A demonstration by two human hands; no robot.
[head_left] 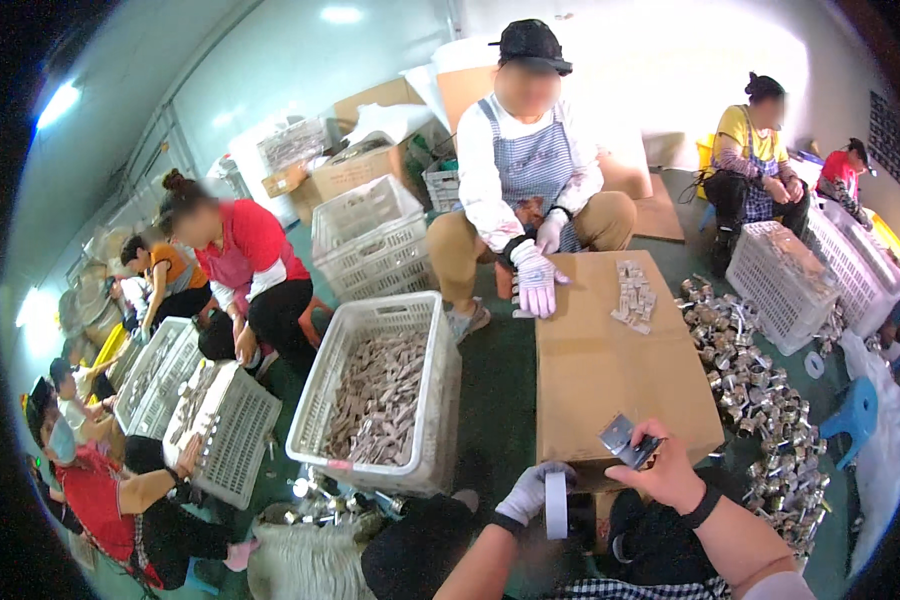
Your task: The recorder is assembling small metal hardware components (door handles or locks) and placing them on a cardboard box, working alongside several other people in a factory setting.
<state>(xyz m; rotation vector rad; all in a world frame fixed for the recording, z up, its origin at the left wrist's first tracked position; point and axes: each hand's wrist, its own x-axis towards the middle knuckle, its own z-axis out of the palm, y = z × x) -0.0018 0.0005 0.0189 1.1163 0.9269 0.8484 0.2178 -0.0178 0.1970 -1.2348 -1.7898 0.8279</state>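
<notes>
Near edge: the left hand (pixel 532 493), in a pale glove, is at the near left corner of the carton, its fingers apparently closed on a white roll (pixel 556 506) that stands edge-on; the far side of that grip is hidden. To its right, the bare right hand (pixel 665 470) pinches a silver metal piece (pixel 619 436) between thumb and fingers, over the near end of the carton (pixel 610 385); whether the piece touches the cardboard, cannot tell. Risk, judged: a loose pinch or a turn of the wrist could let the piece slip onto the carton or past its near edge; if its rim is sharp, the bare fingers could be nicked. The roll, held out beyond the carton edge, could fall to the floor if the left grip slackens. Left of the carton, a white crate (pixel 444 410) holds many flat greyish pieces; right, shiny metal fittings (pixel 760 400) lie heaped on the floor, and a part dropped there would be hard to pick out. Farther up the carton top, a loose cluster of small metal pieces (pixel 634 297) could scatter if the carton is jolted. At the far left corner rests a seated co-worker's gloved hand (pixel 537 290), where a bump could start such a jolt.
</notes>
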